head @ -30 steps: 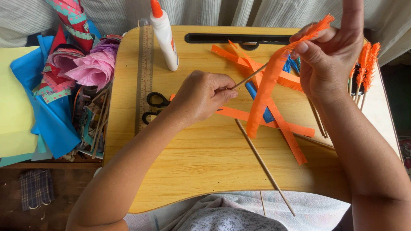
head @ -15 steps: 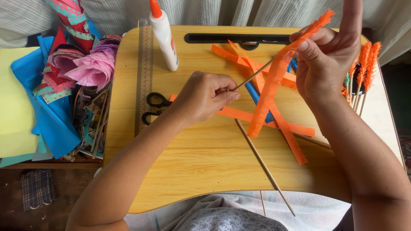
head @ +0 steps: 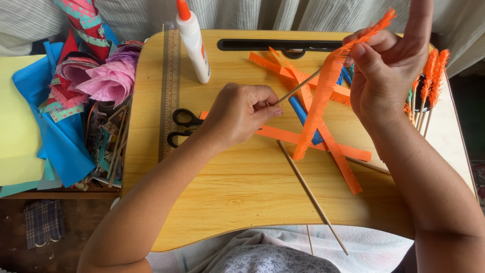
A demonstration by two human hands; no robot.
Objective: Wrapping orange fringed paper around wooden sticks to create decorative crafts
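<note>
Lap desk (head: 237,177): pale wood-grain surface, smooth, low sheen. Skewer (head: 298,90) pinched in the left hand (head: 240,114): thin bare wood, matt. Fringed strip (head: 318,108) at the right hand (head: 386,71): orange paper, matt, rough-cut edge. Loose skewer (head: 310,194): the same bare wood. Glue bottle (head: 194,43): white plastic, glossy, with orange plastic cap. Scissors (head: 182,126): black plastic handles, slight gloss. Ruler (head: 169,91): clear plastic. Crumpled sheet (head: 111,78): pink tissue paper, matt, creased.

head-worn camera, looking steeply down, close over wooden lap desk (head: 242,192)
</note>
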